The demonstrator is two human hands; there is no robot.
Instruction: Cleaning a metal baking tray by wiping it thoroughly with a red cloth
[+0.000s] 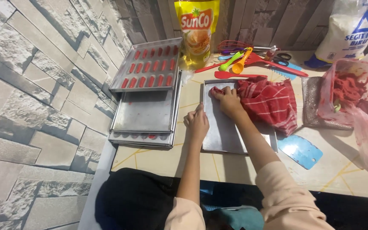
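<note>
1. Right hand (228, 99) presses a bunched corner of the red checked cloth (269, 102) onto the far end of the metal tray (222, 132); fingers curled on it
2. Left hand (197, 123) rests flat on the tray's left edge, holding nothing
3. Tray's long axis runs away from the person; bare metal lies nearer than the cloth
4. Stacked trays (143, 113) left, blue scraper (300, 150) right on the surface (158, 159); nothing blocks the tray

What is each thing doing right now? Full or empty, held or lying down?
Flat metal tray: empty, steadied by left hand.
Red checked cloth: bunched, pressed on tray by right hand.
Leaning tray: filled with red pieces.
Plastic bag: open, red dough inside.
Blue scraper: lying flat.
</note>
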